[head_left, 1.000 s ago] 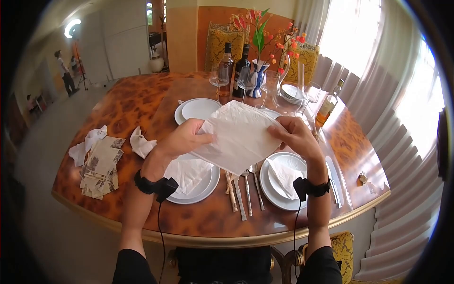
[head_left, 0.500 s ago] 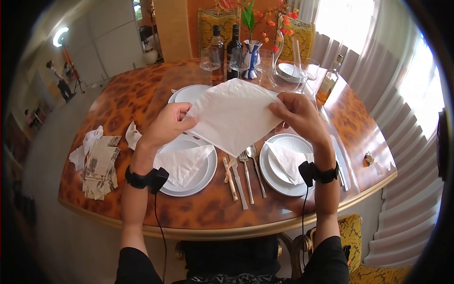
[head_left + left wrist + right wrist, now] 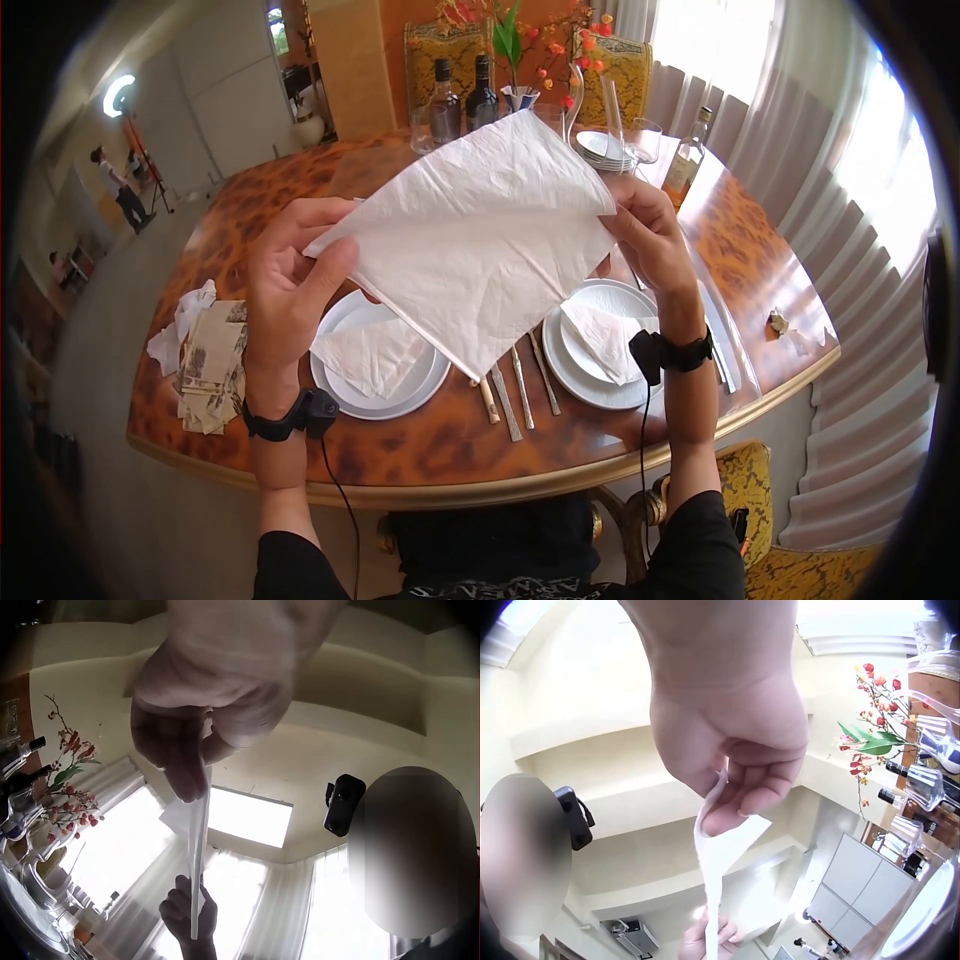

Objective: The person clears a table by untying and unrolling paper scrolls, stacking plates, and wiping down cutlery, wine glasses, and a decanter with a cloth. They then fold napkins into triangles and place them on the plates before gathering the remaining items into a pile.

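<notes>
A white napkin (image 3: 460,260) is stretched between both hands above the table, its lower corner pointing down. My left hand (image 3: 300,280) pinches its left corner between thumb and fingers. At the opposite corner, my right hand (image 3: 645,235) grips the edge; the right wrist view shows the napkin (image 3: 711,862) edge-on, running down from thumb and fingers. Below are two sets of stacked white plates, the left plate (image 3: 432,388) and the right plate (image 3: 590,398), each bearing a folded napkin (image 3: 372,357). Cutlery (image 3: 522,390) lies between them, its upper part hidden by the held napkin.
Printed paper sheets (image 3: 212,355) and a crumpled white napkin (image 3: 180,325) lie at the left. Dark bottles (image 3: 482,95), glasses, a decanter (image 3: 612,110), stacked plates and a flower vase stand behind. A liquor bottle (image 3: 685,165) is at the right.
My left hand has moved left and turned, and the hands are farther apart. The napkin now looks larger and spread wider, with its lower corner over the cutlery. The head view has shifted slightly.
</notes>
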Tool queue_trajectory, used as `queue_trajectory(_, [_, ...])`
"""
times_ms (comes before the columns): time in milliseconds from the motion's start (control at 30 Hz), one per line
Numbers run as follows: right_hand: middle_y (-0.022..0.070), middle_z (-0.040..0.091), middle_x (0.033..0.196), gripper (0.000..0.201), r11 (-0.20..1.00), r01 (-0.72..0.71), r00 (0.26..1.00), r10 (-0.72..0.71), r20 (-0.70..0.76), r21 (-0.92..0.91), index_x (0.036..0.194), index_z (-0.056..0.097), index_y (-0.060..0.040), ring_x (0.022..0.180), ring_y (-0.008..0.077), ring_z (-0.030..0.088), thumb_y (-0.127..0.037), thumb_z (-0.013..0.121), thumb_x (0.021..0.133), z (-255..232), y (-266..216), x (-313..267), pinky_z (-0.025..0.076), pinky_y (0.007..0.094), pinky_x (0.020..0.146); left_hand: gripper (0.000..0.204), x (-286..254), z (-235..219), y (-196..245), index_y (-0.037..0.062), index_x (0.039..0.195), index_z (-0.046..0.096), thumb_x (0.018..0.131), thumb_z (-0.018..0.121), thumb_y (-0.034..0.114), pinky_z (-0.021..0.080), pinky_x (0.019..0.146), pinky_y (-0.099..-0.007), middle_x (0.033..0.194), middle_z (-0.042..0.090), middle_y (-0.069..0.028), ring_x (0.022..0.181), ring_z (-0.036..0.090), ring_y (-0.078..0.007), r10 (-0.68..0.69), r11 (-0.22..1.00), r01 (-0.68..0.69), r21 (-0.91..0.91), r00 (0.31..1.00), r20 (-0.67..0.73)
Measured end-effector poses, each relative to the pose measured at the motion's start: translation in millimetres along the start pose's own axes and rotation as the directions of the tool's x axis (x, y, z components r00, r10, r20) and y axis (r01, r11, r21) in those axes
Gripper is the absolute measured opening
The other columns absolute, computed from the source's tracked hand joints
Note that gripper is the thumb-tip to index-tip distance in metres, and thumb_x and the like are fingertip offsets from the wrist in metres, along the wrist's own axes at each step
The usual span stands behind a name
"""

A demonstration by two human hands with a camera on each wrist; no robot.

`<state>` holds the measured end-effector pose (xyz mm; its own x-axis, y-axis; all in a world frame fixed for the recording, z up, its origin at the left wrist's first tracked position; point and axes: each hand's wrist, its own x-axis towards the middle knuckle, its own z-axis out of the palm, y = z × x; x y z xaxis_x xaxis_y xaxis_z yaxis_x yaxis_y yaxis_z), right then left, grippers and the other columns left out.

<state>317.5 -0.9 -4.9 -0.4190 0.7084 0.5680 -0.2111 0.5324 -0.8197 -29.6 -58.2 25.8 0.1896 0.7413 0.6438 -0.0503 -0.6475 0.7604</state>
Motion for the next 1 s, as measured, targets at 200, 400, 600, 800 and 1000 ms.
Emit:
queue_trajectory(200, [0.012, 0.066, 0.092, 0.014, 0.992, 0.086, 0.992, -0.094, 0.088, 0.088, 0.098, 0.063, 0.0025, 0.068, 0.016, 0.068, -0.008, 0.055, 0.094, -6, 11, 4, 0.055, 0.0258, 0.061, 0.01, -4, -21, -1, -0.0043, 0.096, 0.067, 0.089, 0.059, -0.005, 0.05, 0.076, -0.0249, 0.092, 0.066, -0.0102, 0.085, 0.063, -0.0149, 0.198, 0.979, -0.202, -0.004, 0.958, 0.209])
queue_trajectory(400, [0.0147, 0.067, 0.095, 0.038, 0.986, 0.163, 0.973, -0.165, 0.16, 0.024, 0.099, 0.067, 0.0043, 0.076, 0.0222, 0.071, -0.032, 0.056, 0.094, -7, 11, 7, 0.057, 0.0302, 0.068, 0.009, 4, -24, -6, -0.0043, 0.09, 0.067, 0.087, 0.059, -0.004, 0.045, 0.076, -0.0228, 0.089, 0.066, -0.0092, 0.083, 0.059, -0.0129, 0.143, 0.989, -0.148, 0.022, 0.979, 0.143])
queue_trajectory(600, [0.0095, 0.064, 0.091, 0.041, 0.976, 0.112, 0.982, -0.08, 0.174, -0.187, 0.088, 0.067, -0.0001, 0.089, 0.0177, 0.062, -0.041, 0.06, 0.094, 4, -2, 8, 0.052, 0.0292, 0.076, 0.007, 2, -21, -13, -0.0021, 0.089, 0.065, 0.087, 0.069, 0.003, 0.044, 0.076, -0.0226, 0.087, 0.063, -0.0027, 0.082, 0.057, -0.009, 0.094, 0.994, -0.098, 0.037, 0.991, 0.094])
queue_trajectory(800, [0.0097, 0.065, 0.101, 0.032, 0.978, 0.05, 0.982, -0.011, 0.189, -0.203, 0.094, 0.064, -0.0021, 0.096, 0.0177, 0.061, -0.034, 0.069, 0.091, 8, 6, 10, 0.047, 0.0319, 0.087, 0.011, 0, -16, -8, -0.0007, 0.096, 0.061, 0.087, 0.066, -0.001, 0.049, 0.076, -0.0226, 0.094, 0.062, -0.0032, 0.087, 0.058, -0.0081, 0.074, 0.995, -0.081, 0.065, 0.992, 0.102])
queue_trajectory(1000, [0.0141, 0.055, 0.131, 0.057, 0.957, 0.048, 0.986, 0.0, 0.166, -0.287, 0.126, 0.051, -0.0045, 0.124, 0.0253, 0.052, -0.045, 0.066, 0.09, 32, 8, 11, 0.04, 0.0439, 0.106, 0.015, -1, -17, -7, -0.0003, 0.103, 0.061, 0.087, 0.063, 0.0, 0.05, 0.078, -0.0229, 0.1, 0.061, -0.0039, 0.093, 0.059, -0.009, 0.049, 0.994, -0.066, 0.083, 0.98, 0.194])
